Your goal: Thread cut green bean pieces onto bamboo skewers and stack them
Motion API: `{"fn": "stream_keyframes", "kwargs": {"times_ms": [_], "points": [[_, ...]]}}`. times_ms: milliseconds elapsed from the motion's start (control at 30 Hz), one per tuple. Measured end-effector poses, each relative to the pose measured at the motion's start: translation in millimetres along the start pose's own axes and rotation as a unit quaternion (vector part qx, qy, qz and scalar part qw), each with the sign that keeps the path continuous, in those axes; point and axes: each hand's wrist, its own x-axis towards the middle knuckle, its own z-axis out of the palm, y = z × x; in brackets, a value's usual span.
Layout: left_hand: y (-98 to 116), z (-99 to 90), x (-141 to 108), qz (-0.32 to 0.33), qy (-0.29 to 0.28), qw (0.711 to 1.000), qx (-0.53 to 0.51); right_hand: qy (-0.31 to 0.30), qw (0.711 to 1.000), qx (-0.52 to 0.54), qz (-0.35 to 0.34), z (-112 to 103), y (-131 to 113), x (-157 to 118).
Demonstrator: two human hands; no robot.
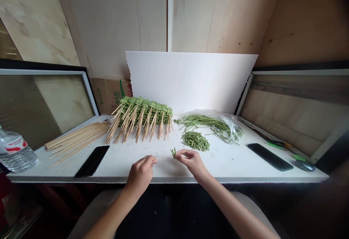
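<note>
Above the front of the white table, my left hand [141,172] is closed in a pinch on a thin bamboo skewer [164,157], which points right toward my other hand. My right hand [192,162] pinches short green bean pieces [173,154] at the skewer's far end. Fingers partly hide these pieces. Just beyond my right hand lies a heap of cut green bean pieces [195,141]. Farther back on the left, filled skewers of green beans [147,109] are stacked in rows, their bare stick ends fanning toward me.
Loose bamboo skewers [79,137] lie at left, near a black phone [92,161] and a water bottle [16,152]. Long uncut beans [209,122] rest in a clear plastic bag [231,124]. At right are a dark flat object [269,157] and a computer mouse [304,165]. A white board [191,82] stands behind.
</note>
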Motion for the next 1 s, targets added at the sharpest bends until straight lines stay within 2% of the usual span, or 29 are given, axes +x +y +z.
{"fn": "stream_keyframes", "kwargs": {"times_ms": [167,300,433,533,600,733,867,1000], "points": [[-8,0.7,2,-0.067,0.016,0.997,-0.027,-0.035,0.997,-0.071,0.0,-34,-16,12],[-14,4.9,2,-0.109,0.005,0.993,-0.038,0.001,0.979,-0.199,-0.052,-64,-12,22],[-17,9.3,-1,-0.125,-0.014,0.991,-0.051,0.038,0.943,-0.317,-0.092,-66,10,23],[-19,10.9,-4,-0.125,-0.014,0.991,-0.053,0.047,0.929,-0.348,-0.117,-59,22,22],[-20,11.2,-4,-0.124,-0.014,0.991,-0.052,0.041,0.927,-0.352,-0.123,-57,21,22],[-19,10.9,-3,-0.122,-0.01,0.991,-0.049,0.014,0.963,-0.262,-0.065,-60,4,23],[-17,10.5,-1,-0.105,0.011,0.993,-0.049,0.008,0.998,-0.066,-0.006,-64,-10,25],[-16,9.6,-2,-0.089,0.028,0.994,-0.049,0.015,0.989,0.149,0.017,-63,-10,27]]}}
